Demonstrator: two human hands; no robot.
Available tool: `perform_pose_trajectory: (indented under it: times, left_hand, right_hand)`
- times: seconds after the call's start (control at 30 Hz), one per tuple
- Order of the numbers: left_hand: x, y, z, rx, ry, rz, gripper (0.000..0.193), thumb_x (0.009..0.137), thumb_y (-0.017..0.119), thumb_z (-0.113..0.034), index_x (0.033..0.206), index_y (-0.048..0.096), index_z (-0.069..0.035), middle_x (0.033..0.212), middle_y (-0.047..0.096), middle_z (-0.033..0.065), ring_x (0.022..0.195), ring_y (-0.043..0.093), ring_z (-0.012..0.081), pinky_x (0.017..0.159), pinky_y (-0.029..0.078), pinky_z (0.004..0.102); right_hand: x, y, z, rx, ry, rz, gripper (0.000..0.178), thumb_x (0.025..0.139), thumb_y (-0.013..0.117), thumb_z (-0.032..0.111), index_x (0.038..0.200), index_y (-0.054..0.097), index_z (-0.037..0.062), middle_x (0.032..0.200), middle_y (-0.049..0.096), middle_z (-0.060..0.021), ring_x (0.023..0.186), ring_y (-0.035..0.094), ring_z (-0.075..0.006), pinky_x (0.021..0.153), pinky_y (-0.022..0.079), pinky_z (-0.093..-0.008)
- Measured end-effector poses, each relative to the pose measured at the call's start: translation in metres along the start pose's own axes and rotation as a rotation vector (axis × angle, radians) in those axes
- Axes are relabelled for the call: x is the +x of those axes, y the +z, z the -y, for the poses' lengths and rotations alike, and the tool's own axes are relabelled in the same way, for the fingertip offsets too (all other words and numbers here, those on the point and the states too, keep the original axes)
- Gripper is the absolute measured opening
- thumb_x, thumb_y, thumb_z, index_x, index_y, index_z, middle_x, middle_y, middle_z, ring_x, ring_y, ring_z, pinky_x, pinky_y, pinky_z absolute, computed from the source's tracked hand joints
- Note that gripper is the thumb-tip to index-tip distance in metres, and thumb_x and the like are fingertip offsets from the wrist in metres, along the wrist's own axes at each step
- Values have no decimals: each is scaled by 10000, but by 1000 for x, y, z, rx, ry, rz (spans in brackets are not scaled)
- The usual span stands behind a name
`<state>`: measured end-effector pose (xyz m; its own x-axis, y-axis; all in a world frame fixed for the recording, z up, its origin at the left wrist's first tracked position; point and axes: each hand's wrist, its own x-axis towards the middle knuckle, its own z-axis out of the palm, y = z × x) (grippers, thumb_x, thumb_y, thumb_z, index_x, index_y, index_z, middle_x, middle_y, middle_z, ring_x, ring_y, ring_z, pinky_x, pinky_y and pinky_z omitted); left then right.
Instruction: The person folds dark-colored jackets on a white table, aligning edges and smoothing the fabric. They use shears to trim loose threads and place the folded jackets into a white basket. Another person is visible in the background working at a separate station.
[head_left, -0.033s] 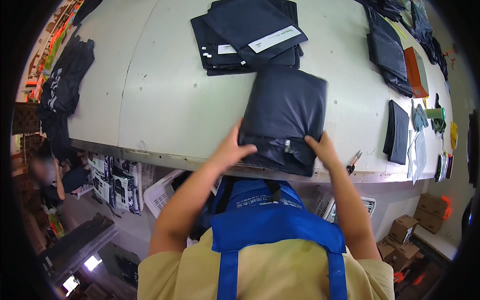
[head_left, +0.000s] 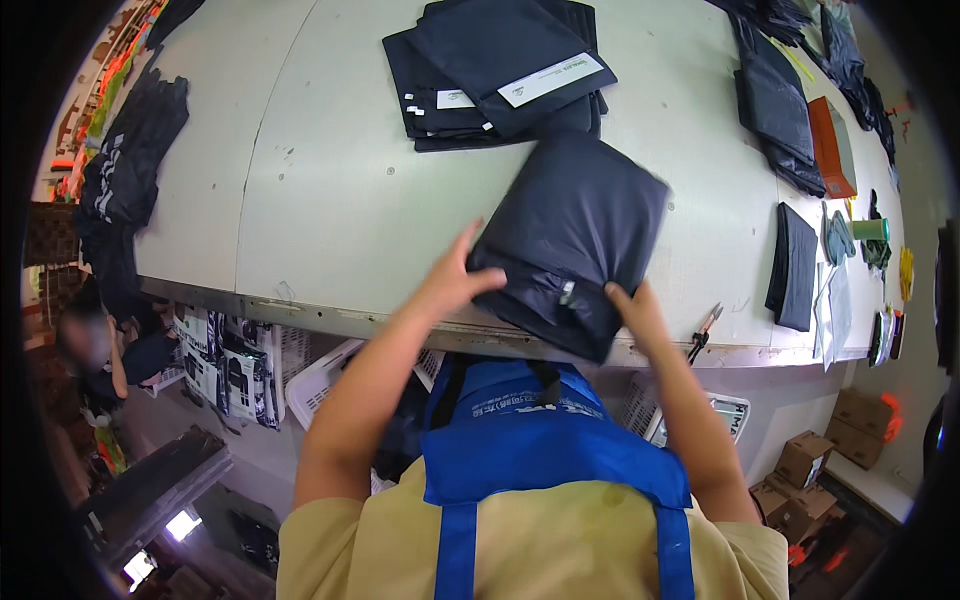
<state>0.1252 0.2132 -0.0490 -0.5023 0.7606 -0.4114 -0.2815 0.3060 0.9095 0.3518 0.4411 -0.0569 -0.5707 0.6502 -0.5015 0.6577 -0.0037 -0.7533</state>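
I have both hands well apart and clamped on a black package, the left hand point(head_left: 455, 278) at its left side and the right hand point(head_left: 637, 312) at its right, thumbs on top. It sits askew at the near edge of the worktop point(head_left: 330, 220); I can't tell whether it's lifted. Just beyond I see stacked black bags point(head_left: 500, 60); right, a small hand tool point(head_left: 705, 333).

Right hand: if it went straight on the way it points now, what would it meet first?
The black packet, whose right side the right hand touches. Past that, the line seems to run toward the pile of black bags, though depth is unclear.
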Motion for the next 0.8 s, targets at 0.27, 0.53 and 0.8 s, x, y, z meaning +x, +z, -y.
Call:
perform_pose_trajectory:
  times: [0.27, 0.53, 0.8]
  left_hand:
    - [24, -6, -5, 61, 172, -360, 572, 918, 559, -407, 1305, 472, 6, 1247, 551, 185, 1063, 571, 278, 950, 413, 349]
    - [20, 6, -31, 226, -239, 163, 534, 860, 626, -325, 1246, 536, 32, 1160, 614, 181, 1062, 582, 245, 933, 435, 318]
    - [33, 50, -10, -202, -273, 171, 587, 794, 691, -344, 1230, 524, 11, 1159, 608, 144, 1044, 594, 218, 882, 470, 314]
  right_hand:
    - [-48, 7, 86, -23, -311, 357, 157, 868, 641, 169, 921, 640, 21, 812, 610, -67, 681, 611, -133, 624, 501, -278]
    - [84, 18, 126, -379, -347, 141, 717, 744, 730, 470, 1275, 526, 35, 1199, 559, -226, 1120, 546, -343, 960, 434, -407]
    - [44, 28, 124, -414, -566, 241, 726, 679, 796, 400, 1250, 521, 46, 1233, 513, -169, 1213, 437, -342, 1018, 373, -415]
